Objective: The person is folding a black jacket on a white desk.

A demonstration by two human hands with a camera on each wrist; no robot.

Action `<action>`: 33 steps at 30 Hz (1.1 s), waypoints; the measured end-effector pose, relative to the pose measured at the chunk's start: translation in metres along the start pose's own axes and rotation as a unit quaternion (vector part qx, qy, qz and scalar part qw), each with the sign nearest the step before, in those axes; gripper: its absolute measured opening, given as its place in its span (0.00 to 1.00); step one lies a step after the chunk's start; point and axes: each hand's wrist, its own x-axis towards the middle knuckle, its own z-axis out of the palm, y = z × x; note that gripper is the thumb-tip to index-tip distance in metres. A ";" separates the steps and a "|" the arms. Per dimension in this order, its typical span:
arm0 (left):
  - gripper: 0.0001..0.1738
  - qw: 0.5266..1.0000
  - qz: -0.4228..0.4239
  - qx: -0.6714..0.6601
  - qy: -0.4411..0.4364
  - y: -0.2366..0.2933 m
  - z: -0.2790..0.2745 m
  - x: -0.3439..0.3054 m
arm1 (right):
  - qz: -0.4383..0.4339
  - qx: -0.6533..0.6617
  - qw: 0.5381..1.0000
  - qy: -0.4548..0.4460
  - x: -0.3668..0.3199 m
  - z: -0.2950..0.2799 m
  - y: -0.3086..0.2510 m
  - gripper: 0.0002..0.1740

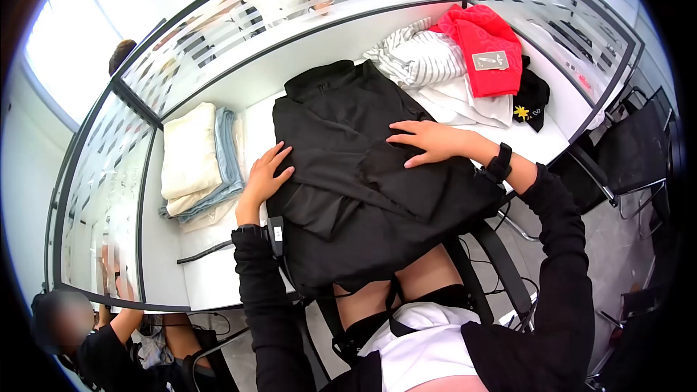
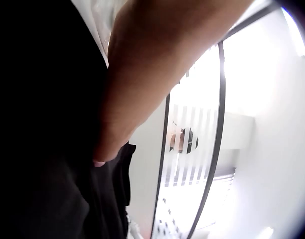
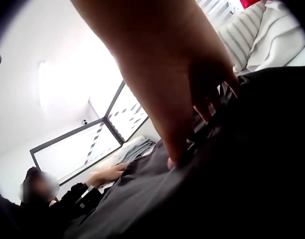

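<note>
A black long-sleeved garment [image 1: 348,167] with a collar lies spread on the desk, its collar end away from me and its sleeves folded across the front. Its near edge hangs over the desk's front, above my lap. My left hand [image 1: 267,176] rests at its left side, fingers extended over the cloth. On the right part of the garment lies my right hand [image 1: 432,142], fingers spread and palm down. The right wrist view shows those fingertips touching the dark fabric [image 3: 157,184]. In the left wrist view, the left hand [image 2: 125,114] is mostly seen from the thumb side.
A folded cream garment [image 1: 189,149] and blue garment [image 1: 228,149] are stacked at left. Back right hold a striped garment [image 1: 417,54], a red one [image 1: 490,36] with a tag, and a black item [image 1: 534,94]. Framed partition panels [image 1: 305,43] border the desk; people sit beyond.
</note>
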 end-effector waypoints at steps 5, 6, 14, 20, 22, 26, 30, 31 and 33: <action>0.32 0.990 -0.052 0.105 -0.084 0.011 -0.012 -0.003 | 0.011 0.044 0.999 -0.002 -0.004 -0.003 0.017 0.34; 0.34 0.988 -0.039 0.107 -0.101 0.011 -0.017 -0.002 | 0.017 0.074 0.997 -0.022 0.001 -0.011 0.021 0.33; 0.34 0.927 -0.156 0.122 -0.320 0.019 -0.119 0.072 | 0.117 0.174 0.978 -0.015 0.070 -0.088 0.082 0.17; 0.27 0.923 -0.209 0.159 -0.280 -0.021 -0.115 0.146 | 0.270 0.220 0.935 -0.063 0.129 -0.106 0.120 0.18; 0.26 0.935 -0.227 0.136 -0.236 -0.033 -0.098 0.163 | 0.292 0.205 0.930 -0.084 0.147 -0.106 0.128 0.20; 0.25 0.960 -0.173 0.099 -0.199 -0.060 -0.063 0.176 | 0.302 0.168 0.934 -0.090 0.163 -0.097 0.140 0.18; 0.18 0.976 -0.101 0.057 -0.182 -0.085 -0.041 0.182 | 0.336 0.194 0.914 -0.116 0.187 -0.075 0.169 0.20; 0.16 0.978 -0.090 0.061 -0.177 -0.088 -0.037 0.182 | 0.320 0.152 0.929 -0.104 0.193 -0.069 0.174 0.22; 0.12 0.976 -0.136 0.050 -0.164 -0.099 -0.031 0.186 | 0.286 0.067 0.953 -0.081 0.200 -0.062 0.178 0.27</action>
